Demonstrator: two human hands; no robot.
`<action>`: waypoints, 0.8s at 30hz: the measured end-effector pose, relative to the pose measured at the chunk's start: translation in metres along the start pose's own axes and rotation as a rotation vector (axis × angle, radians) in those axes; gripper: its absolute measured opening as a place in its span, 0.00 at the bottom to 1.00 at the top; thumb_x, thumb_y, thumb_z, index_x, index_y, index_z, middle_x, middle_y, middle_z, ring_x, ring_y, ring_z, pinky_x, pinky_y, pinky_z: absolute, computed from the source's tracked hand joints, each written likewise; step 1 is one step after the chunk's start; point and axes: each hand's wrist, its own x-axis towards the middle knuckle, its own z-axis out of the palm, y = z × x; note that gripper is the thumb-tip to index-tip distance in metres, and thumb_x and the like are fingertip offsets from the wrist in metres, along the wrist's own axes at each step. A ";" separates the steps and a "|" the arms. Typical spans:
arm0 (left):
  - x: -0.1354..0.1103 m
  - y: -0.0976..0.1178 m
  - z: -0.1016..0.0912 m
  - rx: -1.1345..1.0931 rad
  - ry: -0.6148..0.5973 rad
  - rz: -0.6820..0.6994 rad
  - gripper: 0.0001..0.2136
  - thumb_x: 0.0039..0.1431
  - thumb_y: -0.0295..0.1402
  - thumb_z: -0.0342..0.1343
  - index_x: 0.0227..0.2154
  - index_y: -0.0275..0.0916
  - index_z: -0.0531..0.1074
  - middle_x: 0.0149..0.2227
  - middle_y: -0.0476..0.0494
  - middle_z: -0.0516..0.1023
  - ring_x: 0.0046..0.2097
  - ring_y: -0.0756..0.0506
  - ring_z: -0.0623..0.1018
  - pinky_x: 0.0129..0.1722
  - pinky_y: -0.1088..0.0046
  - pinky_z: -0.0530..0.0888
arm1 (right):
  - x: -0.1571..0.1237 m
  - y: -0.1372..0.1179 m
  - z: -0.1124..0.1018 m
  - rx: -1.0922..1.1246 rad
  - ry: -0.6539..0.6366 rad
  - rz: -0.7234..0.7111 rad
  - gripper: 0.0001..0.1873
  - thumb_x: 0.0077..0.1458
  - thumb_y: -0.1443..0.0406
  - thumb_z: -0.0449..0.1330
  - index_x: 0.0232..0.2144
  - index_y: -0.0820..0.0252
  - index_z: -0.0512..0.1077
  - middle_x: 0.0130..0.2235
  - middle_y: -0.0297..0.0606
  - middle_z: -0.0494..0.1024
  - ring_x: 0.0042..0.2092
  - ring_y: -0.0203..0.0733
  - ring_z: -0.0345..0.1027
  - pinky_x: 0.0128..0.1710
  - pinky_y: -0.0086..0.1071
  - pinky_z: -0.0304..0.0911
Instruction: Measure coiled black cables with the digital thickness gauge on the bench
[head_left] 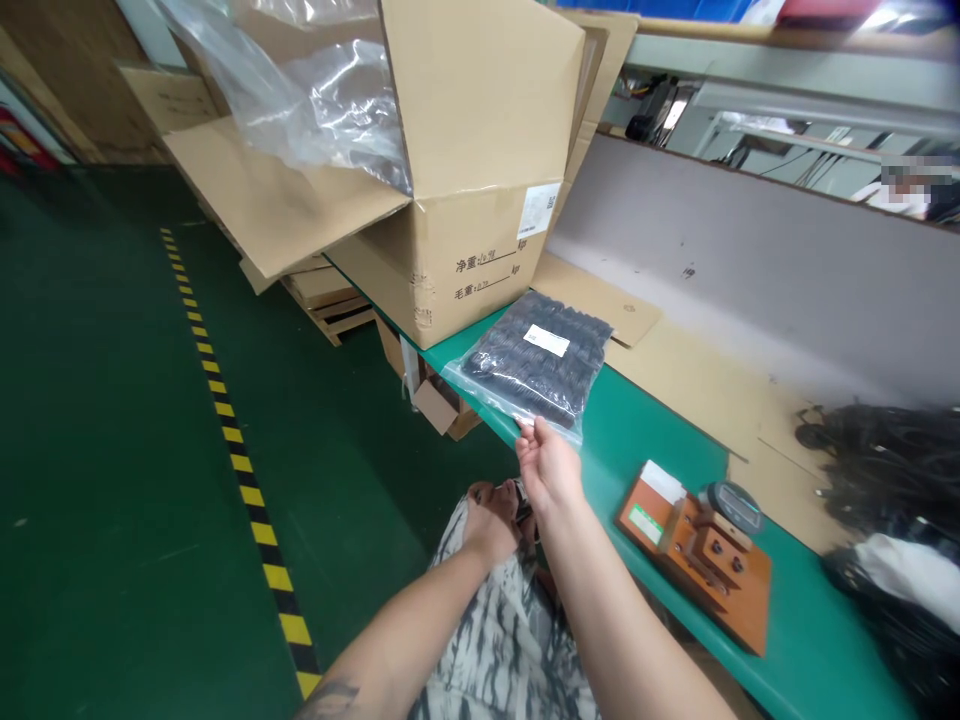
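A clear plastic bag [536, 362] full of black parts, with a white label on top, lies at the near edge of the green table [637, 420]. My right hand [547, 465] pinches the bag's near edge, fingers closed on the plastic. My left hand [491, 520] is lower, by my lap, curled around a small dark thing I cannot make out. An open cardboard box [465, 180] with a clear plastic liner [330, 90] stands just behind the bag.
A wooden fixture [697, 550] with a dark gauge sits on the table to the right. Black cables [885, 460] pile at far right. Cardboard sheets [675, 360] lie along the grey partition. A yellow-black stripe [240, 470] marks the green floor; pallets and boxes stand under the table.
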 end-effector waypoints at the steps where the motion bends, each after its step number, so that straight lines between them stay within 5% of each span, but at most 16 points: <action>1: 0.001 -0.001 0.002 0.008 0.019 -0.002 0.24 0.61 0.38 0.46 0.59 0.36 0.64 0.56 0.31 0.67 0.59 0.29 0.58 0.58 0.47 0.51 | 0.000 0.002 0.001 -0.009 0.004 -0.009 0.09 0.65 0.73 0.54 0.30 0.68 0.66 0.28 0.30 0.69 0.24 0.27 0.64 0.20 0.18 0.62; 24: -0.004 -0.001 0.002 0.050 0.125 -0.001 0.22 0.64 0.43 0.48 0.55 0.36 0.66 0.53 0.37 0.69 0.57 0.35 0.63 0.58 0.51 0.55 | 0.003 0.005 0.006 -0.110 -0.113 0.056 0.09 0.66 0.71 0.54 0.31 0.69 0.67 0.31 0.35 0.75 0.26 0.29 0.69 0.21 0.18 0.65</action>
